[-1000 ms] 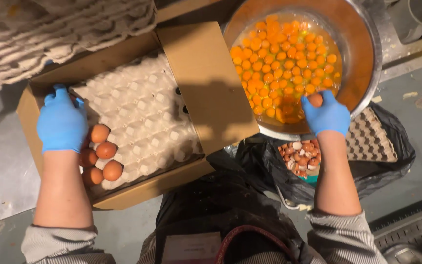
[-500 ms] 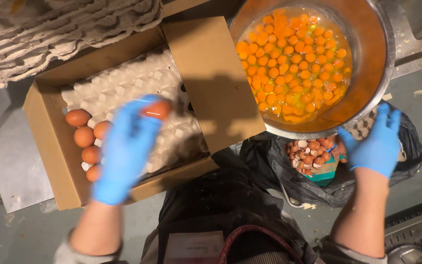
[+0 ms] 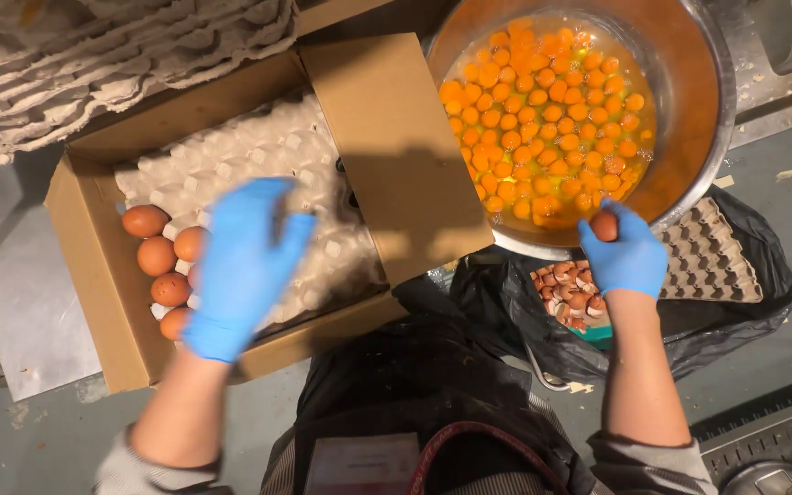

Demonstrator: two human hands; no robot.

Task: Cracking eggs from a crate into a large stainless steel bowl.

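A brown egg [image 3: 604,225] is gripped in the fingers of the blue-gloved right hand [image 3: 628,256], held against the near rim of a wide steel bowl [image 3: 700,147] filled with orange yolks. The blue-gloved left hand [image 3: 242,266] is blurred over the open cardboard box [image 3: 396,156]; whether it is closed on anything cannot be told. Four more brown eggs [image 3: 156,266] are seen in the pale pulp tray [image 3: 258,156] at the box's left edge. Shell fragments could be dropped into the yolks if the egg is struck too hard. The shell appears smooth and whole. Broken shells [image 3: 568,291] are piled in a black bag [image 3: 735,321] below.
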